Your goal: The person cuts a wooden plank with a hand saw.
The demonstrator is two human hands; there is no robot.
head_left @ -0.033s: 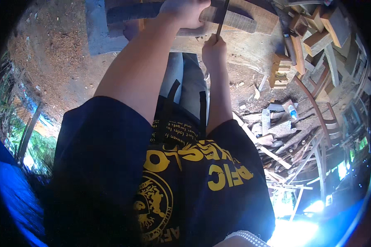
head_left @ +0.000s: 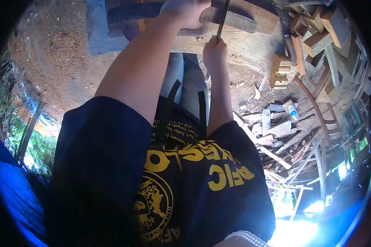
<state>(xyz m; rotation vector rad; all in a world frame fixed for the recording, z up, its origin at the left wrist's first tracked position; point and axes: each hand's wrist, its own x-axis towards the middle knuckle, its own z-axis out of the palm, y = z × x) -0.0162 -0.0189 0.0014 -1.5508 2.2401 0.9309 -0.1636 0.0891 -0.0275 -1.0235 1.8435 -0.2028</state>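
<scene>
A curved wooden piece [head_left: 231,20] lies across a pale wooden slab at the top of the view. My left hand [head_left: 187,13] bears down on this piece from above, its thumb and a finger curled at the wood and closed on it. Just to the right, my right hand [head_left: 215,51] is closed around the near end of a long, thin, dark strip [head_left: 223,20]. The strip runs away from me across the curved piece and leaves the top edge. It shows edge-on, so its kind is unclear. Another curved board [head_left: 268,18] lies behind.
The slab [head_left: 243,49] stands before my legs. At right are stacked wood blocks [head_left: 317,43], a curved wooden frame [head_left: 313,103], a plastic bottle [head_left: 292,112] and a heap of offcuts [head_left: 284,144]. Sawdust [head_left: 66,49] covers the ground at left.
My right hand and the dark strip have shifted very slightly toward me. My left hand looks the same.
</scene>
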